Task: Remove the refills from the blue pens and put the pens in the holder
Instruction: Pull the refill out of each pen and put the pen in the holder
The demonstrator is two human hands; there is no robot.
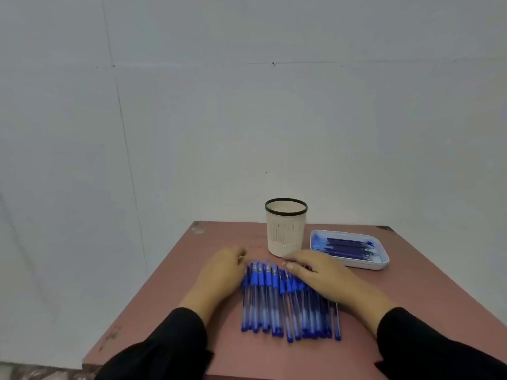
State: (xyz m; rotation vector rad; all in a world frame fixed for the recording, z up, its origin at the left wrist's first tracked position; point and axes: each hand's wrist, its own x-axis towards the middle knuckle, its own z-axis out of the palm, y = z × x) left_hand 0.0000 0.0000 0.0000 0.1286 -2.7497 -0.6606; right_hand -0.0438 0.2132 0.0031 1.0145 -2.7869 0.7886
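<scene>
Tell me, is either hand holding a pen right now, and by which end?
No pen is plainly held. The left hand rests beside the row of blue pens; the right hand lies flat over their capped ends.

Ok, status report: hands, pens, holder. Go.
Left hand open at the row's left edge, right hand open on the pens. Pens lie in a row, none picked up. Holder upright behind, nothing visible inside. Tray of refills right of it.
</scene>
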